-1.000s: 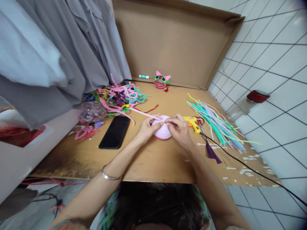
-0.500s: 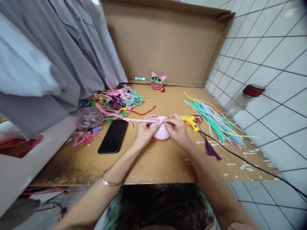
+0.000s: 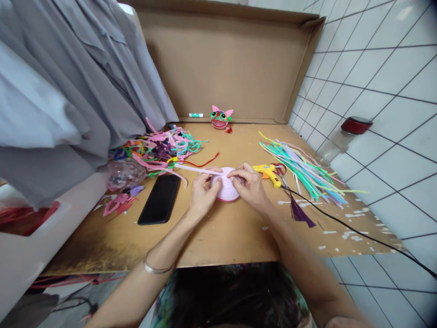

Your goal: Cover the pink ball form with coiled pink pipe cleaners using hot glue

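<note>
A round, ribbed lilac piece (image 3: pixel 228 189) with a darker pink lower rim is between my two hands, near the middle of the table. My left hand (image 3: pixel 205 189) grips its left side, thumb on the ribbed surface. From the top of the piece a pale lilac strip (image 3: pixel 193 169) stretches left, passing by my left fingers. My right hand (image 3: pixel 248 184) pinches at the upper right of the piece, where the strip meets it; the exact fingertip contact is too small to make out.
Left lie a black phone (image 3: pixel 159 199), a tangle of coloured strips (image 3: pixel 170 143) and a clear plastic item (image 3: pixel 125 173). Right are a yellow glue gun (image 3: pixel 269 173), scissors (image 3: pixel 282 172), a purple tassel (image 3: pixel 300 212) and straight strips (image 3: pixel 300 168). A decorated head figure (image 3: pixel 220 118) stands behind.
My left hand has shifted slightly left and down on the ribbed piece, uncovering more of its surface. My right fingertips have moved slightly apart from the left ones. The view has shifted a little.
</note>
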The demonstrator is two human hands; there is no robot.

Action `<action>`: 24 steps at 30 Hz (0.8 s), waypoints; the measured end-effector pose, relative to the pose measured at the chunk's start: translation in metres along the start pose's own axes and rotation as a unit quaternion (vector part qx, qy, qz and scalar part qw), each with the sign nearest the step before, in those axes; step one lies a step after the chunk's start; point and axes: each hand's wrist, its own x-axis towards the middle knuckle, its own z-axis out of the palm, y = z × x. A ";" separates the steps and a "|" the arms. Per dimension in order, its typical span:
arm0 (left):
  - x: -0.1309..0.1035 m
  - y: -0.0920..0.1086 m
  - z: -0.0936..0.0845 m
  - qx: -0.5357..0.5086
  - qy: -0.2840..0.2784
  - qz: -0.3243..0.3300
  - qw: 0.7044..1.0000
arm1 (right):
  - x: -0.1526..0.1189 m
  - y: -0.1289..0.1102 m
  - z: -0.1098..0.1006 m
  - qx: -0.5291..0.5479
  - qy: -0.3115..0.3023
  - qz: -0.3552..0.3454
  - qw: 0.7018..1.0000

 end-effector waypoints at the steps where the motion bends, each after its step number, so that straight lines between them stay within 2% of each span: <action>1: 0.001 0.000 -0.002 0.004 -0.004 0.003 1.000 | 0.000 0.000 0.000 0.001 -0.001 0.000 1.000; 6: 0.004 0.005 -0.008 0.036 -0.028 0.024 0.999 | 0.000 0.000 0.000 0.009 0.003 0.004 1.000; 16: 0.001 0.010 -0.005 0.059 -0.015 0.039 0.997 | 0.001 -0.004 -0.001 0.001 -0.004 0.009 1.000; 24: -0.001 0.005 -0.004 0.084 -0.010 0.092 0.992 | 0.000 -0.001 0.000 0.006 0.002 -0.006 1.000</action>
